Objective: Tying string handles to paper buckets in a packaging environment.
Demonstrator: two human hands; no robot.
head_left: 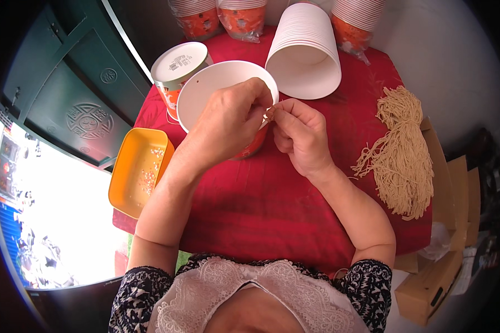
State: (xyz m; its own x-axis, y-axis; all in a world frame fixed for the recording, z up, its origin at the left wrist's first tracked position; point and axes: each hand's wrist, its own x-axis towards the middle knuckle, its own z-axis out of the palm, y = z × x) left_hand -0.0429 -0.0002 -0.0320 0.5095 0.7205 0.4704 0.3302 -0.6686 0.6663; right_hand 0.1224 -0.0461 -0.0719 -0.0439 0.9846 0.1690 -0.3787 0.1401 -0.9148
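Note:
An open paper bucket (191, 99), white inside with orange print outside, stands in front of me with a small hole in its far left wall. Across its mouth reaches my left hand (233, 119), closed, its fingertips pinched at the right side of the rim. My right hand (300, 133) is closed too, thumb and forefinger meeting the left fingertips there. Between them shows a bit of thin tan cord (270, 112); the exact grip is partly hidden by the fingers. A large bundle of beige cords (403, 155) lies at the table's right edge.
Behind stand a lidded bucket (180, 62), a nested stack of white buckets (303, 50) on its side, and several wrapped orange stacks (241, 19). A yellow tub (129, 177) with small shiny bits sits left on the red tablecloth (250, 205). Cardboard boxes (433, 283) are at right.

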